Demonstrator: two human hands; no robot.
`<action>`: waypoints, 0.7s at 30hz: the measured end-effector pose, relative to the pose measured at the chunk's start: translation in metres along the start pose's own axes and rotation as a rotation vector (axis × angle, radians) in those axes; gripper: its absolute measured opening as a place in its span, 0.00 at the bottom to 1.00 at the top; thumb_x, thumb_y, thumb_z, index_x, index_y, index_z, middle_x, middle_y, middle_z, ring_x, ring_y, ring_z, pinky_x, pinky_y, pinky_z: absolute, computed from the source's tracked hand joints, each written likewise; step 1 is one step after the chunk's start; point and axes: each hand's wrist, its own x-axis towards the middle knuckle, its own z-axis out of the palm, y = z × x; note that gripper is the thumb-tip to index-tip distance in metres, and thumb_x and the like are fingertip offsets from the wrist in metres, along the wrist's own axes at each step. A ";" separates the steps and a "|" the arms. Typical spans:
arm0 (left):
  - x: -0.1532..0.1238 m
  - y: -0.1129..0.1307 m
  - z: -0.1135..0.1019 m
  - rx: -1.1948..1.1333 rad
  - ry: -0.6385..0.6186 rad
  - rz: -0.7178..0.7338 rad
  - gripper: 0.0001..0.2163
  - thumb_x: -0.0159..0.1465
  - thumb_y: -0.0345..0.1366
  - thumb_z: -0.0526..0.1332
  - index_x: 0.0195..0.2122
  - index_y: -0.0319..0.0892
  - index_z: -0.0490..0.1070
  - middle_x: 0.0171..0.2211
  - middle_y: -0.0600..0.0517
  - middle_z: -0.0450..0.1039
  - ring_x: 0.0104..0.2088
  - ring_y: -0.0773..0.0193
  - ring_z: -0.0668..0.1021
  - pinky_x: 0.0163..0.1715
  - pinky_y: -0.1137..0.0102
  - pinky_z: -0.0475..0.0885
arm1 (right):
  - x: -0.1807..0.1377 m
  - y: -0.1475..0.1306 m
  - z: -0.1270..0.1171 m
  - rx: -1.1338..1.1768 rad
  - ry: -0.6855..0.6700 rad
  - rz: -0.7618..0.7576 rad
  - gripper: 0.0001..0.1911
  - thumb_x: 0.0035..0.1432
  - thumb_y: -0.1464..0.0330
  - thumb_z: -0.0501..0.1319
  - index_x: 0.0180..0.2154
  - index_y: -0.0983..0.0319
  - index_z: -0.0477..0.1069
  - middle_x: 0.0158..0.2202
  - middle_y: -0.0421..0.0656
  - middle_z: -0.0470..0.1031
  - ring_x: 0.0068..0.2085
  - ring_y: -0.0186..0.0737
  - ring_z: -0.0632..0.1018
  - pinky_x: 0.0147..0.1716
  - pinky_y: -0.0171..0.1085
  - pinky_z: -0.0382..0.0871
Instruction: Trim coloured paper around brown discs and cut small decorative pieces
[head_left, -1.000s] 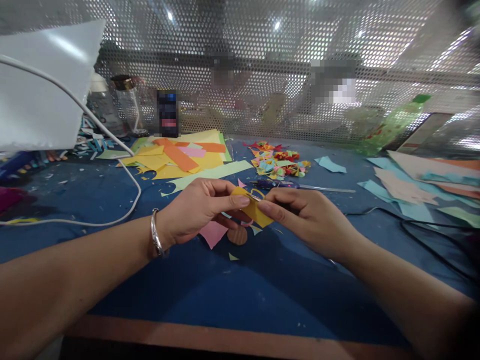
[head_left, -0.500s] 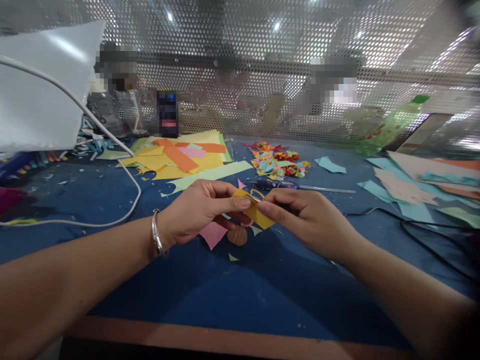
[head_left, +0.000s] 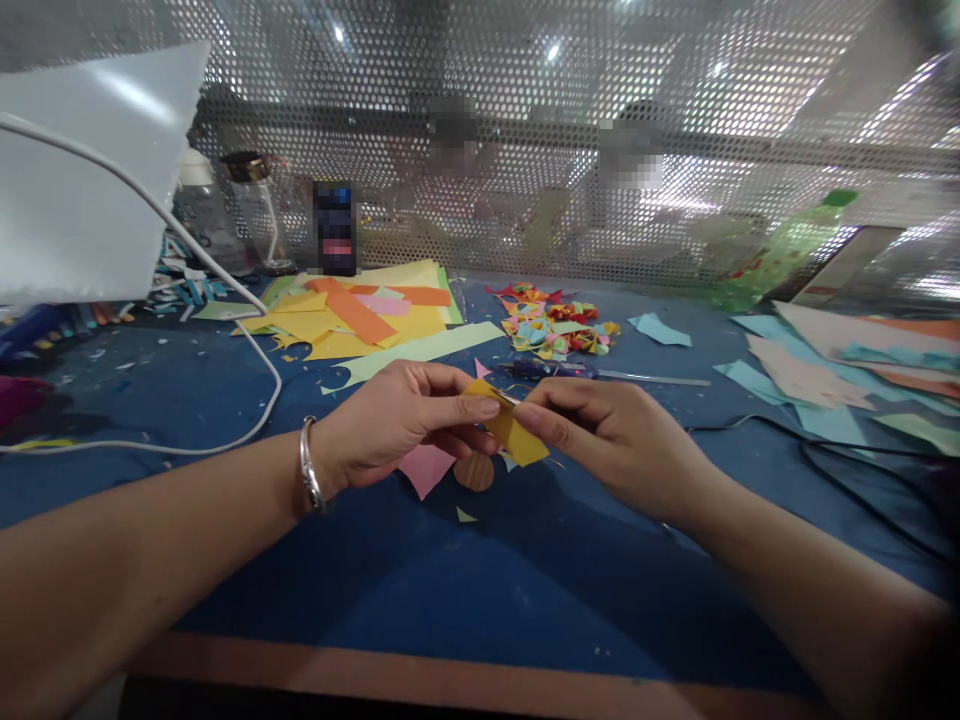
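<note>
I have the left hand point(head_left: 416, 420) pinching yellow paper point(head_left: 523, 443) above the blue table point(head_left: 465, 590), the right hand point(head_left: 600, 425) gripping a slim metal tool point(head_left: 506, 397) against it.

A white cable point(head_left: 154, 203) curves at left, a green-capped bottle point(head_left: 795, 245) at right.

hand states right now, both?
Left hand: closed, pinching a flat yellow paper piece.
Right hand: closed on a slim silver metal tool, mostly hidden.

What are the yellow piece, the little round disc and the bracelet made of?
Yellow piece: matte paper, probably; it's thin and flat-coloured. Disc: perhaps wood or corrugated cardboard; it's dull brown and striped. Bracelet: likely polished metal; it's silvery and shiny.
</note>
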 end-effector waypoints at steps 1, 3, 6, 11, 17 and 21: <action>0.000 0.000 0.000 -0.013 -0.006 -0.003 0.08 0.56 0.36 0.72 0.30 0.36 0.77 0.26 0.50 0.80 0.27 0.69 0.81 0.29 0.78 0.74 | 0.000 0.000 0.000 -0.002 0.000 0.005 0.22 0.67 0.55 0.52 0.27 0.61 0.70 0.23 0.38 0.66 0.25 0.34 0.66 0.25 0.34 0.59; 0.000 0.000 -0.001 -0.027 -0.018 -0.009 0.07 0.57 0.35 0.71 0.30 0.36 0.77 0.28 0.49 0.81 0.29 0.68 0.82 0.32 0.76 0.75 | 0.000 0.001 0.000 -0.001 -0.003 0.013 0.22 0.67 0.55 0.53 0.27 0.61 0.70 0.23 0.38 0.67 0.26 0.35 0.67 0.25 0.35 0.58; 0.000 0.000 -0.002 -0.020 -0.026 -0.013 0.08 0.56 0.36 0.71 0.30 0.36 0.78 0.28 0.48 0.81 0.30 0.67 0.82 0.33 0.75 0.75 | 0.000 0.001 0.000 0.008 -0.005 0.013 0.21 0.67 0.55 0.53 0.28 0.61 0.71 0.24 0.39 0.67 0.26 0.35 0.67 0.25 0.34 0.59; 0.000 0.000 -0.001 0.014 -0.015 -0.017 0.09 0.55 0.37 0.72 0.30 0.36 0.78 0.27 0.48 0.81 0.29 0.66 0.82 0.31 0.75 0.75 | 0.000 0.001 0.000 0.009 -0.002 0.008 0.21 0.67 0.55 0.53 0.27 0.61 0.70 0.23 0.39 0.67 0.25 0.35 0.67 0.25 0.34 0.59; 0.000 0.000 -0.001 0.057 -0.014 -0.013 0.10 0.55 0.38 0.72 0.30 0.37 0.79 0.28 0.48 0.80 0.29 0.66 0.81 0.30 0.75 0.73 | 0.000 0.000 0.000 0.009 0.002 -0.006 0.21 0.67 0.56 0.53 0.27 0.60 0.70 0.22 0.39 0.68 0.25 0.35 0.67 0.25 0.34 0.59; 0.000 0.000 0.000 0.062 -0.016 -0.021 0.11 0.53 0.40 0.73 0.30 0.36 0.79 0.27 0.48 0.80 0.29 0.65 0.81 0.29 0.74 0.72 | 0.000 0.001 0.001 0.001 -0.002 -0.017 0.20 0.67 0.57 0.53 0.28 0.60 0.70 0.24 0.39 0.68 0.26 0.35 0.68 0.26 0.34 0.60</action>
